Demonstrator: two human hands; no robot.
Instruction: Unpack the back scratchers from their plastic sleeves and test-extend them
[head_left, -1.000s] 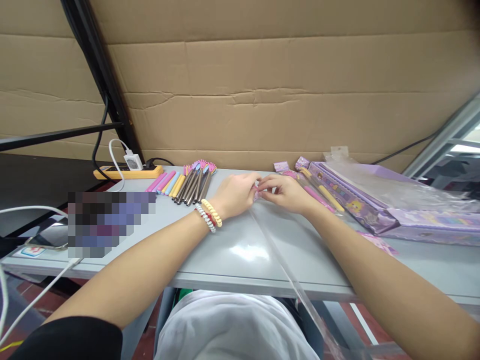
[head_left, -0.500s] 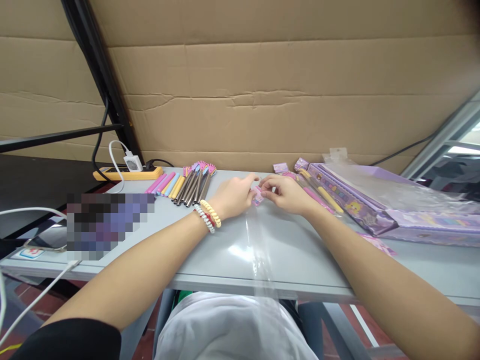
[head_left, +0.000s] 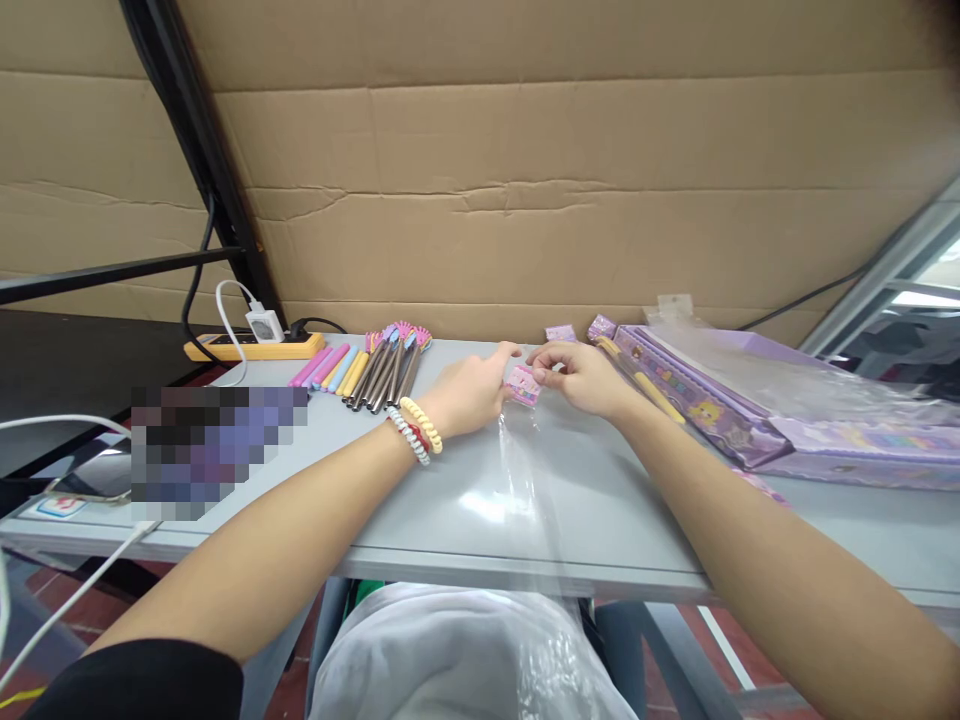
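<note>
Across the worktop, the fingers of my right hand pinch a pink card topping a clear sleeve; my left hand, palm down, meets its other edge, grip impossible to tell. Pens lie left, a purple box right.

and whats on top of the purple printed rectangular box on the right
Crumpled clear plastic sheeting lies over the purple printed rectangular box. Whatever may lie deeper inside is covered by it, so I can't tell.

- The table is brightly lit, with white glare reflected at lower centre.
- The upper-right corner is darkened and blurred.
- A patch at centre left is pixelated.
</note>
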